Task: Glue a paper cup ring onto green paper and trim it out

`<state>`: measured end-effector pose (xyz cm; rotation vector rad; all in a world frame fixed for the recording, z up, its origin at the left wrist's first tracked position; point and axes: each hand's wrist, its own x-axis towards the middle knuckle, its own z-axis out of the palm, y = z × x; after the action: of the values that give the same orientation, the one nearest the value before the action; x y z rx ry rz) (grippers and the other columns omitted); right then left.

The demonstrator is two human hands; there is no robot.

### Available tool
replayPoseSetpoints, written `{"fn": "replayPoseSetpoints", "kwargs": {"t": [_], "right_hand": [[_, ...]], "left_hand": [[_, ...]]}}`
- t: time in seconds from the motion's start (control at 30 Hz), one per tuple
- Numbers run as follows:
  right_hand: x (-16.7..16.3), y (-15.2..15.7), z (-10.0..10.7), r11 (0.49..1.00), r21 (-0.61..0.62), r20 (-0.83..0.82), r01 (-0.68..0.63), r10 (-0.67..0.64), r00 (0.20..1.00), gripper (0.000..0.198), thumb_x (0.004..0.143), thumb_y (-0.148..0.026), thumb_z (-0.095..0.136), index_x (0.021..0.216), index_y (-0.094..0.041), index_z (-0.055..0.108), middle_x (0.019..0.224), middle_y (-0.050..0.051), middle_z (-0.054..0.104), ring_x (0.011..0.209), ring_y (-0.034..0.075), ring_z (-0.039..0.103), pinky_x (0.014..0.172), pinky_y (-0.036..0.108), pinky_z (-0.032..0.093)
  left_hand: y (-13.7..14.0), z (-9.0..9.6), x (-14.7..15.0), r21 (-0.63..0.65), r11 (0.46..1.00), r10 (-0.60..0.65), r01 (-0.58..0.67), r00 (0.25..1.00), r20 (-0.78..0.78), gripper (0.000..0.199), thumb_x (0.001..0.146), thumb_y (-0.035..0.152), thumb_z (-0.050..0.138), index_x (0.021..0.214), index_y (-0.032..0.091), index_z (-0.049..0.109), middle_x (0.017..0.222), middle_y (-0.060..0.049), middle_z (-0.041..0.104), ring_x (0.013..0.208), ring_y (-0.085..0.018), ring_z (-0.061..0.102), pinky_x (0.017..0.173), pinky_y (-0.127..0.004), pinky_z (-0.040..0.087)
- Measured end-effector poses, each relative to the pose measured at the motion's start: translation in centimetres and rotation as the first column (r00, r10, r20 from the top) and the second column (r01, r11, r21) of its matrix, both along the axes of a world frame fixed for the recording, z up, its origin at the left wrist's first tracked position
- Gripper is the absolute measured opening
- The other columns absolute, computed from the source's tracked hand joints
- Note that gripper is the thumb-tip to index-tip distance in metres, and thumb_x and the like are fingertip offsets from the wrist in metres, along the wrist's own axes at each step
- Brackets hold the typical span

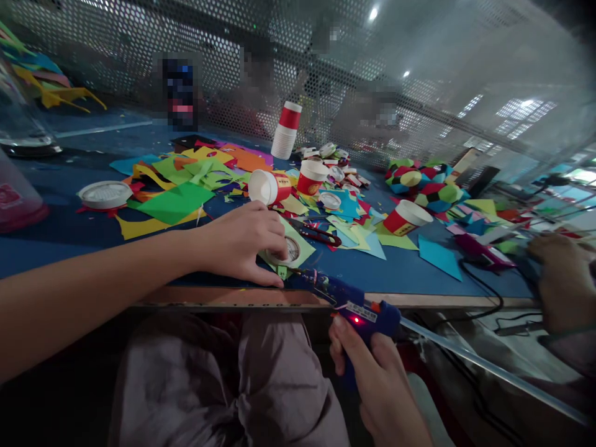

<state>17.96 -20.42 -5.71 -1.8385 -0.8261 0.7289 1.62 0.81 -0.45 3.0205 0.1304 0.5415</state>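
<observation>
Blue plastic first: your right hand [372,372] has its fingers wrapped tight round the glue gun [347,301]. Red light is lit; can't tell if the trigger is squeezed. Your left hand [242,242] acts as a hold-down: thumb and index apart, fingers over the white disc [293,250], no pinch visible. Disc lies on the pale green paper [305,249], right by the near edge of the table [400,270]. Nozzle [300,271] points at the paper's near corner, next to a small green tab [282,271]. Contact or fresh glue: can't make out.

Status, my read: mid-gluing on this piece. Done: disc is on the paper. Bonded or not, can't confirm. Left: that corner and tab look unsettled, and the paper extends well past the disc, so it looks untrimmed.

Further out: snips [326,236] lie just behind the paper, unused. Beyond them, one tipped cup [282,186] and one upright cup [311,178]. Off left, another disc [105,195] sits on red paper. Back right, the patchwork balls [421,181] look assembled. Plenty of loose scraps [177,202] remain.
</observation>
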Motion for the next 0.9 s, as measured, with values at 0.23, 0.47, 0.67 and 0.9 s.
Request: {"fn": "replayPoseSetpoints", "kwargs": {"t": [0.23,0.47,0.67,0.9], "right_hand": [[-0.1,-0.1,-0.4,0.999,0.034,0.006,0.024,-0.024,1.0,0.046,0.081,-0.057,0.065,0.056,-0.019,0.057,0.049,0.001,0.055,0.047,0.014,0.049,0.048,0.027,0.037],[-0.1,-0.3,-1.6,0.997,0.066,0.0,0.048,-0.048,0.999,0.046,0.082,-0.058,0.063,0.058,-0.02,0.053,0.053,0.001,0.054,0.05,0.014,0.048,0.048,0.027,0.036],[0.0,-0.1,-1.8,0.995,0.074,-0.015,0.066,-0.065,0.998,0.045,0.082,-0.058,0.062,0.06,-0.02,0.052,0.056,0.0,0.054,0.051,0.014,0.047,0.049,0.027,0.036],[-0.6,0.0,-0.9,0.994,0.045,-0.018,0.101,-0.1,0.995,0.047,0.079,-0.061,0.063,0.057,-0.021,0.052,0.054,0.002,0.055,0.051,0.016,0.048,0.046,0.028,0.033]], "left_hand": [[0.1,-0.1,-0.1,0.0,1.0,-0.004,0.004,1.0,-0.003,0.026,0.075,0.045,0.076,0.087,0.022,0.071,0.088,-0.001,0.07,0.09,-0.02,0.06,0.085,-0.034,0.031],[0.2,-0.2,-0.1,0.016,1.0,-0.021,0.021,1.0,0.013,0.027,0.075,0.045,0.076,0.085,0.021,0.072,0.085,-0.002,0.07,0.087,-0.02,0.06,0.082,-0.033,0.032],[0.3,-0.2,-0.1,0.014,0.998,-0.054,0.054,0.998,0.04,0.024,0.076,0.043,0.075,0.087,0.022,0.072,0.084,0.0,0.071,0.088,-0.02,0.061,0.083,-0.033,0.033],[0.2,-0.2,-0.1,0.005,0.999,-0.035,0.035,0.999,0.008,0.025,0.077,0.044,0.074,0.088,0.022,0.072,0.086,-0.001,0.07,0.09,-0.02,0.061,0.085,-0.033,0.034]]}}
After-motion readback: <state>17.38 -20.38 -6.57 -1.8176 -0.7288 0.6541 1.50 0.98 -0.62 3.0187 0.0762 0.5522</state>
